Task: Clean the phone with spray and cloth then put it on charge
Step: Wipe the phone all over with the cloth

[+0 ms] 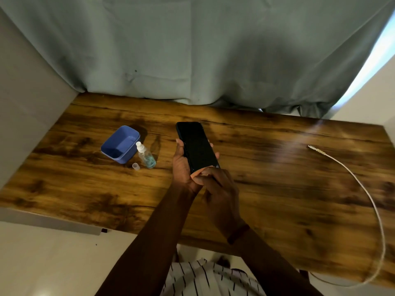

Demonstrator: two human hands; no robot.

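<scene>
We see our left hand (182, 165) gripping the dark phone (197, 146) over the table (277, 167), mid-frame. Our right hand (218, 189) pinches a peach cloth (197, 174) against its near end. At nine o'clock from the phone stand the spray bottle (146, 157), a small cap (136, 166) and a blue tub (120, 144). The charging cable (363, 189) lies at three o'clock.

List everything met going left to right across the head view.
Blue tub → spray bottle → phone, held by the left hand → charging cable. The small cap overlaps the tub and bottle, so it is left out.
</scene>
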